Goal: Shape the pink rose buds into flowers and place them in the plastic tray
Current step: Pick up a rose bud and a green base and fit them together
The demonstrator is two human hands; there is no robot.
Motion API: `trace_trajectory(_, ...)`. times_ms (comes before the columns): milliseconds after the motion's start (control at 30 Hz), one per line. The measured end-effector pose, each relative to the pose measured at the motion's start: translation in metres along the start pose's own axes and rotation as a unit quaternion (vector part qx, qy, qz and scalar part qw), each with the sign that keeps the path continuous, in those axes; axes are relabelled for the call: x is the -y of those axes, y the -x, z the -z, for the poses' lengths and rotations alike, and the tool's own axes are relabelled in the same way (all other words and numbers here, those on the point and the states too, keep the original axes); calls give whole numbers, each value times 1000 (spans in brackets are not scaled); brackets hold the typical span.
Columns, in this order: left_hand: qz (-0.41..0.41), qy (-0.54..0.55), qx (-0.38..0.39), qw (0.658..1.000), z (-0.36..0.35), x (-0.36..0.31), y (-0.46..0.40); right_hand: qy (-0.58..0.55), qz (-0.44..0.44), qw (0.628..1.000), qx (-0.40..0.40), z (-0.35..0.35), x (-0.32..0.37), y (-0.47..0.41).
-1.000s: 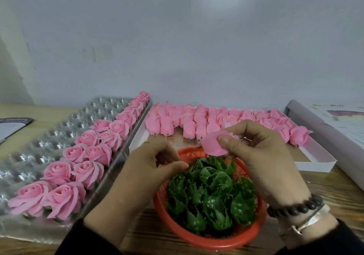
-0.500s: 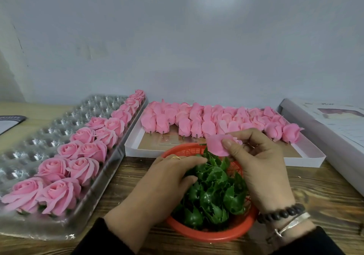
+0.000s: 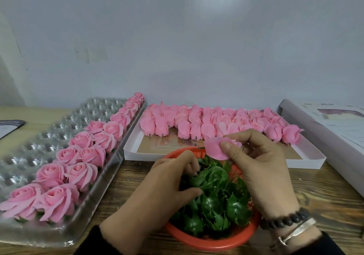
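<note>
My right hand (image 3: 262, 168) holds a pink rose bud (image 3: 215, 148) above the far rim of a red basket (image 3: 212, 241), thumb pressed on its petals. My left hand (image 3: 167, 185) reaches into the basket and its curled fingers pinch a green plastic calyx (image 3: 211, 176) among several others. Several shaped pink roses (image 3: 78, 166) fill two rows along the right side of the clear plastic tray (image 3: 29, 146) on the left. Many unshaped pink buds (image 3: 197, 122) lie in a white shallow box (image 3: 303, 160) behind the basket.
A wooden tabletop (image 3: 325, 199) carries everything. A white rolled or boxed item with print (image 3: 334, 132) lies at the far right. A dark card (image 3: 9, 126) lies at the far left. A grey wall stands close behind.
My left hand has gone from the basket's rim down into the green calyxes and closed on one. The right hand keeps the bud in about the same place.
</note>
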State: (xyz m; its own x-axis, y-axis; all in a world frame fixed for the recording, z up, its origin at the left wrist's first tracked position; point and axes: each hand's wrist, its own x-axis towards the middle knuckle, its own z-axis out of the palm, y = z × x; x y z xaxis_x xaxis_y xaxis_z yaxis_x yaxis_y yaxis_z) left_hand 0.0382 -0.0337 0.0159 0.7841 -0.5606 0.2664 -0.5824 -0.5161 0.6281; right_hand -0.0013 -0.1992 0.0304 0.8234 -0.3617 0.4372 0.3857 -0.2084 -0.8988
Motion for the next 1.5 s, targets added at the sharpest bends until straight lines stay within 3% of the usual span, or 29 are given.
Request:
trace_trajectory(267, 11, 149, -90, 985, 8, -3, 2, 1, 36, 998, -41, 6, 14, 1)
trace_trajectory(367, 22, 235, -88, 968, 11, -6, 7, -18, 42, 998, -33, 1, 19, 5)
trace_trajectory(533, 29, 278, -86, 956, 9, -8, 9, -42, 43, 998, -26, -9, 23, 15)
trace_trajectory(600, 41, 371, -87, 923, 10, -7, 8, -39, 43, 998, -20, -11, 23, 17)
trace_trajectory(733, 66, 582, -71, 807, 9, -4, 5, -59, 35, 997, -39, -10, 21, 16)
trace_trajectory(900, 99, 676, -85, 725, 9, -2, 4, -45, 40, 997, -42, -10, 24, 17)
trace_trajectory(1167, 72, 664, -35, 744, 6, -7, 3, 37, 93, 995, 7, -19, 22, 25)
trace_trajectory(1500, 67, 643, -54, 761, 2, -11, 4, 70, 78, 994, -3, -20, 16, 25)
